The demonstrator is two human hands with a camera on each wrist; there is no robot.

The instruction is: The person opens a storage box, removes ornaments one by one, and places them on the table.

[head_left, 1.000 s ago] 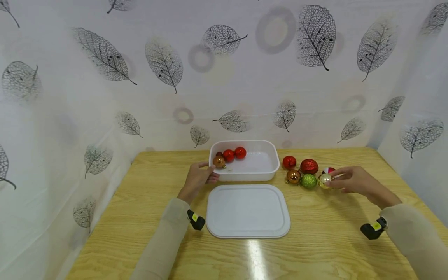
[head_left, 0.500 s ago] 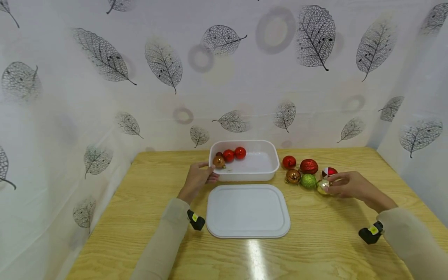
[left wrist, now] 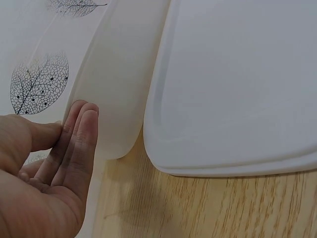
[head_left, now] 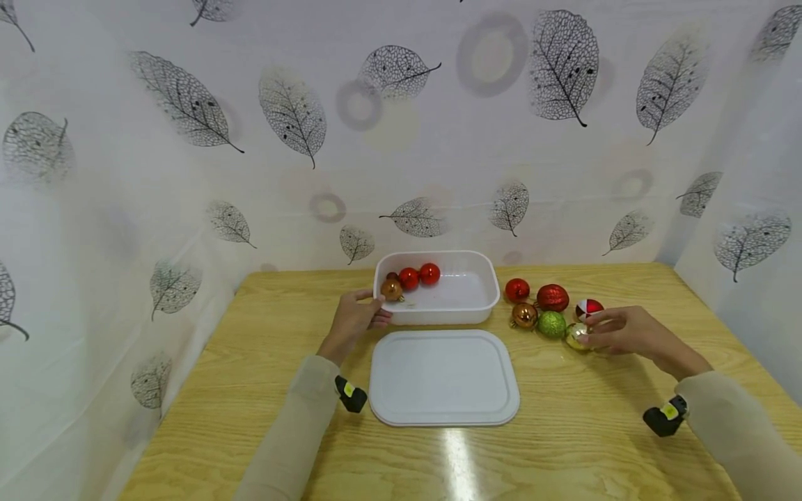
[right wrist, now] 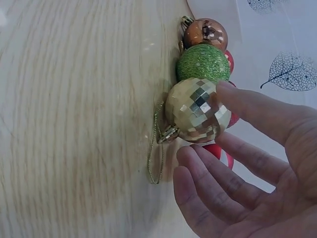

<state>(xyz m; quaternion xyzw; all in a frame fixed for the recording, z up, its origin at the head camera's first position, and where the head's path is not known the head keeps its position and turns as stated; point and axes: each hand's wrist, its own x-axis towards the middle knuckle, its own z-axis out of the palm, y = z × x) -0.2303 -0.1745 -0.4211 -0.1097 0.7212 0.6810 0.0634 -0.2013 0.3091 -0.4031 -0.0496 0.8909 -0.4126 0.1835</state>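
A gold faceted Christmas bauble [right wrist: 193, 106] with a string loop rests on the table. My right hand [head_left: 629, 337] has its thumb and index finger on either side of it. A green glitter bauble [head_left: 552, 325] touches the gold one, with a copper bauble [head_left: 524, 316] beyond. Behind them sit a ridged red bauble [head_left: 553, 298], a smaller red bauble [head_left: 517, 290] and a red-and-white bauble [head_left: 589, 308]. My left hand [head_left: 352, 320] pinches the near left wall of a white plastic box [head_left: 438, 316]. Inside are red baubles [head_left: 429, 273] and a copper bauble [head_left: 392, 289].
The white lid [head_left: 445, 378] lies flat in front of the box on the wooden table [head_left: 263, 390]. A leaf-patterned curtain [head_left: 438, 139] hangs behind the table and at both sides.
The gold bauble has moved a little toward me and left, beside the green one. My right hand followed it, uncovering the red-and-white bauble. The left hand keeps its place.
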